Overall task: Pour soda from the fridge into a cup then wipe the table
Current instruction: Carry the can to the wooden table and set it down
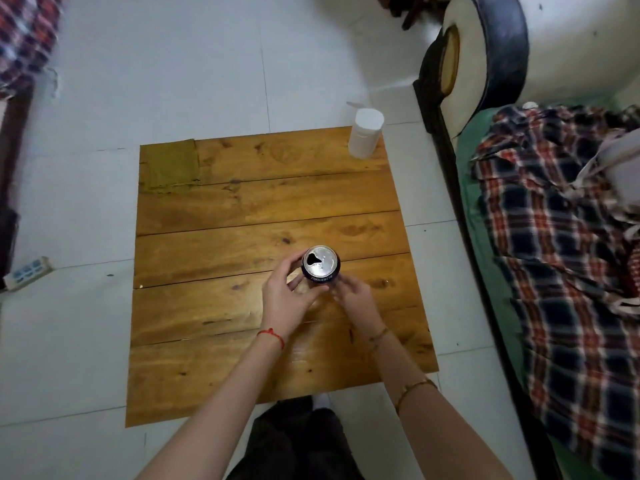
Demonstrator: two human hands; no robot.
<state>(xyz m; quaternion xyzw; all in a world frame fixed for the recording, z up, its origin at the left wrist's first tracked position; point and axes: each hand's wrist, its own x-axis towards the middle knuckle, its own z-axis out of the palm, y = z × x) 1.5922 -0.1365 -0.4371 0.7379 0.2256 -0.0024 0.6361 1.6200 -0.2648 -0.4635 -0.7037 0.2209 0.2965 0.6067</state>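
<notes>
A dark blue soda can (320,265) with a silver top stands upright over the middle of the wooden table (242,209); its mouth is open. My left hand (287,292) curls round the can's left side. My right hand (353,294) holds the can's lower right side with its fingertips. A white cup (365,133) stands upright at the table's far right corner, well away from the can. An olive green cloth (171,166) lies flat at the far left corner.
A bed with a plaid blanket (561,244) and a dark frame runs along the right of the table. A power strip (27,271) lies on the white tiled floor to the left. My dark trouser legs show at the near edge.
</notes>
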